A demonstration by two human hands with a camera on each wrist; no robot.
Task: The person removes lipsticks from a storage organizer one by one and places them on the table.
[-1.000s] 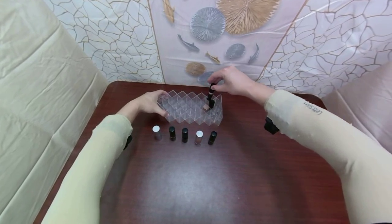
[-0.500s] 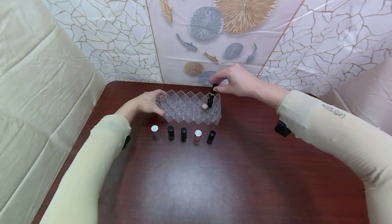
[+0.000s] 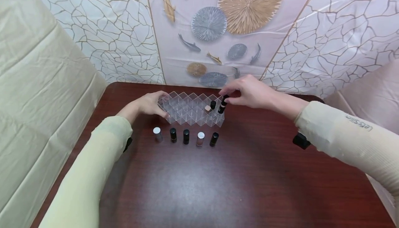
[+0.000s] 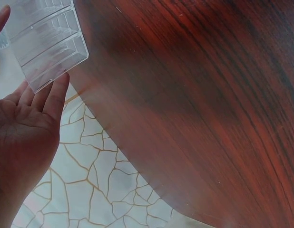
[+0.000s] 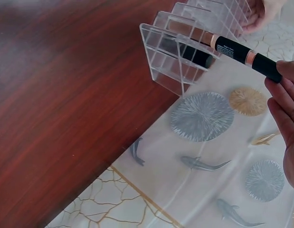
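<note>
A clear acrylic lipstick organizer [image 3: 190,108] with diamond-shaped compartments stands near the table's far edge. My left hand [image 3: 149,104] holds its left end, thumb on the near side and fingers on the far side. My right hand [image 3: 249,91] pinches the top of a black lipstick tube [image 5: 232,50] with rose-gold bands. The tube leans at the organizer's right end; in the head view its lower end overlaps the compartments, and how deep it sits I cannot tell. A black-capped tube [image 3: 213,105] and a rose-gold-topped tube [image 3: 207,109] stand in compartments just left of it.
A row of several tubes stands on the table in front of the organizer: a silver-capped one [image 3: 157,134] at the left, black ones [image 3: 186,136], another silver-capped one [image 3: 200,139] and a black one [image 3: 214,139] at the right. A patterned backdrop [image 3: 209,24] rises behind the table.
My right hand has moved right and slightly down with the held lipstick, from beside the black-capped tube to the organizer's right end. My left hand keeps its place on the organizer.
</note>
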